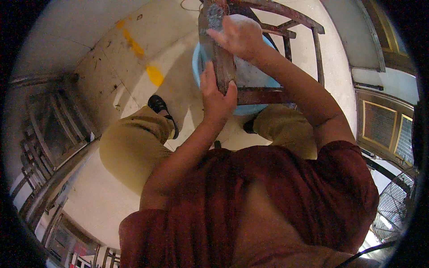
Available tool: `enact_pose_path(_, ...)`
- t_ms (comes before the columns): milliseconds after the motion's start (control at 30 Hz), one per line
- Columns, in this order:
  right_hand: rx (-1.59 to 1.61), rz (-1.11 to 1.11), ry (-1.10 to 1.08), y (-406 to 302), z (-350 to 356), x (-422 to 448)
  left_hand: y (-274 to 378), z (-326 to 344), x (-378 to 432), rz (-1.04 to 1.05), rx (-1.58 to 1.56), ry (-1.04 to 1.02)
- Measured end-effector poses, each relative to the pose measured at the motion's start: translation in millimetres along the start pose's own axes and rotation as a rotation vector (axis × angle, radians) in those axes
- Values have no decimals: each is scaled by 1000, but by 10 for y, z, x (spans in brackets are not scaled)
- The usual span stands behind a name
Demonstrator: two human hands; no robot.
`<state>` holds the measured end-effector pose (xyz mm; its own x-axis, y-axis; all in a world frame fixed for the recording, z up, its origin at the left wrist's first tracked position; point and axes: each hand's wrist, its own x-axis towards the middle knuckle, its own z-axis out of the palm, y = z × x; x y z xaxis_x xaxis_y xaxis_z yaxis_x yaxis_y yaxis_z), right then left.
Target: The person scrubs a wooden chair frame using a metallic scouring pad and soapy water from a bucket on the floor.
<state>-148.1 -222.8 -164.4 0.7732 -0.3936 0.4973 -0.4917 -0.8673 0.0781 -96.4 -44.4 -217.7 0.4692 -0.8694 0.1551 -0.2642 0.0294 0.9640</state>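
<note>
A dark wooden chair lies across a light-blue plastic basin, which stands on the floor before me. My left hand grips the near end of a thick wooden part of the chair, fingers on its left side and thumb on its right. My right hand is farther along the same part, bent over a grey, shiny scouring pad that lies against the wood. White foam covers the back of this hand. Greyish, sudsy water shows in the basin beneath the chair.
More chair rails and legs reach out to the right of the basin. My feet stand on either side, one in a black sandal. Dark wooden furniture is at the far left. A wire-caged fan stands at the lower right.
</note>
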Motion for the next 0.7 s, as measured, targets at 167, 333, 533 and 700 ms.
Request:
enact_pose_path(167,-280,335,-347,602,383,574,32,-65,-10,-53,1,-73)
enact_pose_path(333,-583,85,-129,1099,583,795,3,49,151,8,-2,-17)
enact_pose_path(533,-252,301,-95,681,593,622,-162,35,43,17,-18,-2)
enact_pose_path(700,-258,449,-173,1337,328,565,-88,18,55,35,0,-25)
